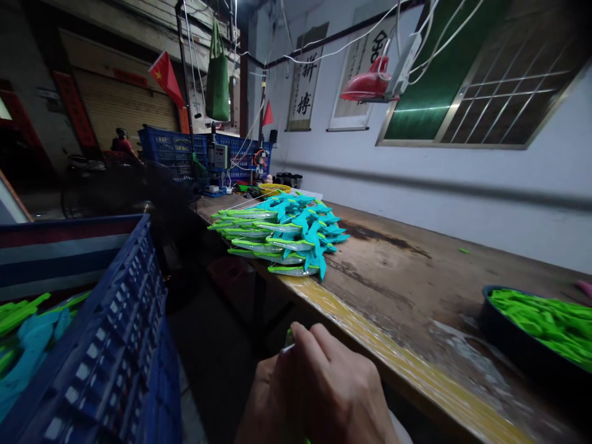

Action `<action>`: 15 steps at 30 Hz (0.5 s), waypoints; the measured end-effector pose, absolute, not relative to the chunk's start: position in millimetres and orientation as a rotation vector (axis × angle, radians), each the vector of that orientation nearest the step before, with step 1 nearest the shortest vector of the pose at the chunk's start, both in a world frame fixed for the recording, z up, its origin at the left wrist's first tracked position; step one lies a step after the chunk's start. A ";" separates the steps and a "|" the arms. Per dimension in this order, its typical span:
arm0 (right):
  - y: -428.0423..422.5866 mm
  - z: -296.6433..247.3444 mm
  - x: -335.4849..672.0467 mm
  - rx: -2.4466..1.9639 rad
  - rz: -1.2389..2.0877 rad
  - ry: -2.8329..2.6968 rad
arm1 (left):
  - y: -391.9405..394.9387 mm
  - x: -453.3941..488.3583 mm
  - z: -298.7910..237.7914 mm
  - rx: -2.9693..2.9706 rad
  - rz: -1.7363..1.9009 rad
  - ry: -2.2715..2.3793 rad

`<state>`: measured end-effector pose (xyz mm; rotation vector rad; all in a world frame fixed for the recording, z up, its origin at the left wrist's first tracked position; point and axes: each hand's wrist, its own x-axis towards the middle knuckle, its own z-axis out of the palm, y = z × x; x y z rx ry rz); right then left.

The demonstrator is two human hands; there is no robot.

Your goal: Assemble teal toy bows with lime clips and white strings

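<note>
My right hand (340, 382) curls its fingers round a mostly hidden green piece (290, 337), against my left hand (264, 398), whose grip I can't tell, beside the desk (383, 265).

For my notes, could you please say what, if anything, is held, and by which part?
The left hand and right hand hold a mostly hidden green thing; which part is unclear.

I count 2 hands (340, 382), 2 flags (167, 80), 2 scrolls (296, 92), 1 red lamp (365, 85), 1 green bag (217, 86), 1 yellow bowl (266, 190).
</note>
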<state>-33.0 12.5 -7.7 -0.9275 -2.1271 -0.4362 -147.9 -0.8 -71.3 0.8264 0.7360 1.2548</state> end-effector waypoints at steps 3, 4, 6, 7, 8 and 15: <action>9.8 4.1 -18.9 -0.932 -0.250 -2.138 | -0.6 -141.0 -70.1 0.890 1.234 0.836; 8.1 8.7 -14.7 -0.915 -0.181 -2.114 | -1.2 -140.2 -69.7 0.910 1.228 0.874; 5.5 15.9 -8.0 -0.890 -0.045 -2.035 | -1.9 -140.3 -68.7 0.950 1.225 0.960; 5.2 17.5 -5.6 -0.883 0.031 -1.988 | -2.0 -141.0 -67.9 0.978 1.233 0.994; 5.9 17.2 -4.1 -0.884 0.117 -1.938 | -1.8 -142.0 -67.1 1.013 1.236 1.000; 21.3 -14.3 -6.8 -1.020 0.777 -1.535 | -5.9 -144.3 -62.4 0.697 1.169 0.647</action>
